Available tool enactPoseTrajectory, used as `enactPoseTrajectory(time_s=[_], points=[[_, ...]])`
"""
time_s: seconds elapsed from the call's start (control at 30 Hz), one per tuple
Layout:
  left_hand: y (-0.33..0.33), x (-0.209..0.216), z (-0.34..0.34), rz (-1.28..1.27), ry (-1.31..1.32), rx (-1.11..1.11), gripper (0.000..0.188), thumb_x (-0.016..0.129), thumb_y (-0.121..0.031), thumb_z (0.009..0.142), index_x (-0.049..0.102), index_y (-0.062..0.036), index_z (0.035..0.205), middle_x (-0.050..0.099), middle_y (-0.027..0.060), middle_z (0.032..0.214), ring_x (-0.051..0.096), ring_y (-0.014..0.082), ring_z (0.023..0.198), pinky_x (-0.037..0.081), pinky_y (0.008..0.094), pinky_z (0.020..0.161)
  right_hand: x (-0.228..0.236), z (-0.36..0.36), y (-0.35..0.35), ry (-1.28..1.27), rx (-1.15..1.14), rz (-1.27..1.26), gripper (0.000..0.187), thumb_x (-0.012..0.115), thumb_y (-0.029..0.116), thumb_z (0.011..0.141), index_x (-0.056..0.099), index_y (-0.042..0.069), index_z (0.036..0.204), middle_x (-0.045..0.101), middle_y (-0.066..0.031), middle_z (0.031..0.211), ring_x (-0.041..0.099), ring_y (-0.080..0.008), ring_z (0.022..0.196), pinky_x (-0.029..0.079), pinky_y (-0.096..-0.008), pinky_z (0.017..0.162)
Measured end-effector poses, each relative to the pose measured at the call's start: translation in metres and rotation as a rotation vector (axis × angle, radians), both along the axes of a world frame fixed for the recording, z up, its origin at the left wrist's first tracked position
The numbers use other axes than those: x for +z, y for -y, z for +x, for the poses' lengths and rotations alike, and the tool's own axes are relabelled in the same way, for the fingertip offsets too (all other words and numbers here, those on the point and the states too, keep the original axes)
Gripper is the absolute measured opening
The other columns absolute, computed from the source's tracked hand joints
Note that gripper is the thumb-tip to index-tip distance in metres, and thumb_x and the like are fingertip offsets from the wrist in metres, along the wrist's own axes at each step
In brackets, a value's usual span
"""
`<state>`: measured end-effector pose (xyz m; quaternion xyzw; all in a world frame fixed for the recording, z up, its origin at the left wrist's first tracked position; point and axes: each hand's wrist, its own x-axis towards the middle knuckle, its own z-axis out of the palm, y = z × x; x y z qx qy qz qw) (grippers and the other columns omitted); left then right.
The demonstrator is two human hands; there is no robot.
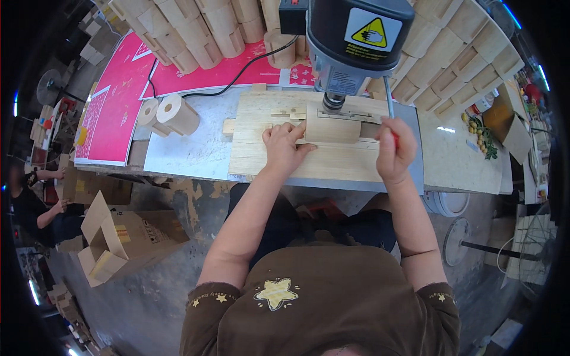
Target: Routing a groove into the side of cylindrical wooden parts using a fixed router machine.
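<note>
A pale wooden cylinder (332, 129) lies on its side on a wooden board (261, 160), beneath the chuck (333, 104) of a black and grey drill press (356, 35). My left hand (285, 146) rests on the board at the cylinder's left end, fingers and thumb spread, with fingertips against the wood. My right hand (396, 151) is closed round the red-tipped end of the drill press lever (389, 98), to the right of the cylinder. The cylinder and chuck hide the drill's tip, so contact with the wood cannot be seen.
Two wooden cylinders (178, 115) stand left of the board. Stacked wooden pieces (457, 53) line the back. A black cable (237, 77) crosses the pink sheet (113, 101). An open carton (130, 237) sits on the floor at left, near another person (35, 207).
</note>
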<state>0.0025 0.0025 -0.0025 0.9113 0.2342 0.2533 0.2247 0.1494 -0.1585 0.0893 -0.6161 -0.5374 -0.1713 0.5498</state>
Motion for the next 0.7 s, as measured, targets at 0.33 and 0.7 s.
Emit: enactPoseTrajectory(time_s=[0.33, 0.7], points=[[0.003, 0.013, 0.006, -0.122, -0.087, 0.004, 0.053, 0.076, -0.028, 0.064, 0.060, -0.0201, 0.114, 0.055, 0.0018, 0.085, 0.049, 0.0219, 0.091, 0.025, 0.0413, 0.090, 0.144, 0.073, -0.067, -0.485, -0.124, -0.150, 0.033, 0.049, 0.032, 0.091, 0.058, 0.002, 0.081, 0.050, -0.0016, 0.060, 0.047, -0.0086, 0.055, 0.037, -0.0238, 0.046], [0.012, 0.010, 0.007, -0.382, 0.079, 0.193, 0.054, 0.082, -0.032, 0.055, 0.063, -0.0131, 0.102, 0.047, 0.0069, 0.116, 0.037, 0.0266, 0.114, 0.023, 0.0415, 0.099, 0.008, 0.055, 0.019, -0.037, 0.091, -0.702, 0.044, 0.071, 0.017, 0.073, 0.055, 0.001, 0.111, 0.061, -0.0121, 0.100, 0.057, -0.0244, 0.092, 0.044, -0.0316, 0.084]])
